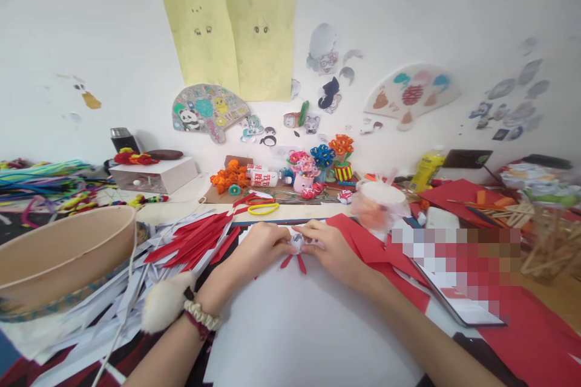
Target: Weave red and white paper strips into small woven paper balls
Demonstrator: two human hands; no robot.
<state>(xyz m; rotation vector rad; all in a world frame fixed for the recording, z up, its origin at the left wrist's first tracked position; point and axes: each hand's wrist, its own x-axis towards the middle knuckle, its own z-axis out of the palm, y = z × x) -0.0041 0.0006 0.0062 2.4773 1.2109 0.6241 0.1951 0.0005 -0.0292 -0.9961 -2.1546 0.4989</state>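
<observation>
The person's left hand (267, 242) and right hand (330, 250) were close together, pinching a small white paper piece (298, 242) from either side. It sat directly between them, partly covered, with two red tips (301, 263) pointing out toward the person. A large white sheet (308, 326) spread beneath both hands; red strips (193, 242) lay left of the left hand, red paper (361, 242) beside the right hand.

I find passage over the white sheet (313, 326) between both forearms (408, 314), the basin (72, 254) blocking left, the tablet (454, 290) right.
</observation>
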